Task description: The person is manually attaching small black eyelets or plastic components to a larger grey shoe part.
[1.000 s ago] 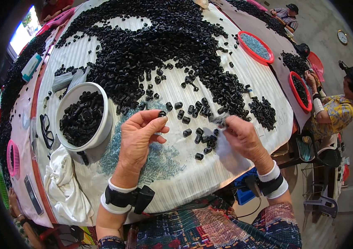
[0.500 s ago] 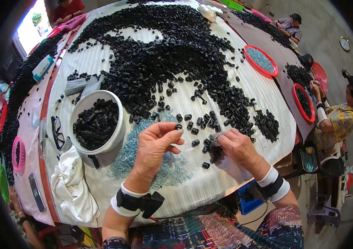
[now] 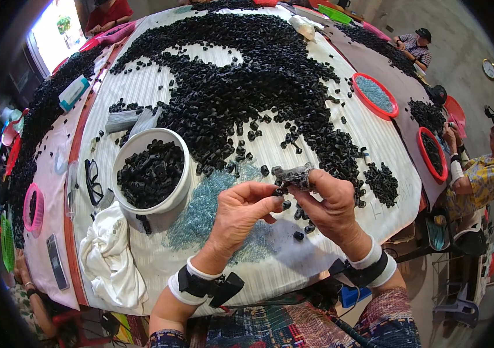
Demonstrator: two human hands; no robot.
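Observation:
My left hand pinches a small black cylindrical part between thumb and fingertips. Close beside it, my right hand grips a crumpled grey cloth-like bundle; its exact kind is unclear. The black part is near the bundle's lower edge, and I cannot tell whether they touch. Beneath my hands, several loose black parts lie on the white tabletop cover. To the left of my left hand spreads a patch of small clear blue-green pieces.
A white bucket of black parts stands left, near glasses and a white cloth. A large heap of black parts covers the far table. A red-rimmed basket holds blue-green pieces. Co-workers sit at neighbouring tables.
My right hand has raised the grey bundle from the tabletop and turned it toward my left hand. My left hand has moved right with the black part, so both hands are now close together.

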